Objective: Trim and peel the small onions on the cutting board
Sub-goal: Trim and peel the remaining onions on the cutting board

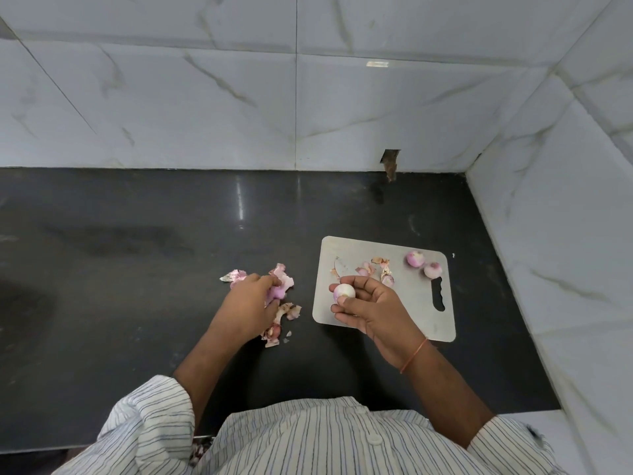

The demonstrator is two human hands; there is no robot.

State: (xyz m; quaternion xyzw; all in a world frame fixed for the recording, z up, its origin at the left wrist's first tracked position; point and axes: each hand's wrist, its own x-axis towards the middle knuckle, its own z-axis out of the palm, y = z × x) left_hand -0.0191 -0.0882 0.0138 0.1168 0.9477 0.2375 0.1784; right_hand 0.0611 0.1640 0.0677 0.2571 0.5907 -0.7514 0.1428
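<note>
Peeled onion (344, 291): held in the fingertips of the right hand (373, 311), just above the near-left part of the cutting board (411, 303). Surface pale and smooth; outer skin appears fully removed.

Two further onions (415, 258) (432, 270): lying side by side at the far-right corner of the board, just beyond its handle slot. Both look trimmed and largely peeled, though some purple remains; the frame does not settle whether more peeling is needed.

Knife blade (340, 268): partly visible on the far-left part of the board, behind the right hand. Loose skin scraps (376, 269) lie at the board's far middle.

Left hand (251, 303): off the board to its left, over the dark counter (137, 269), fingers curled round a piece of purple peel (276, 292), amid a heap of discarded skins (284, 313).

Assessment: work appears near its end. Remaining, in my judgement: set down the held onion, check the two at the corner, clear the scraps.
</note>
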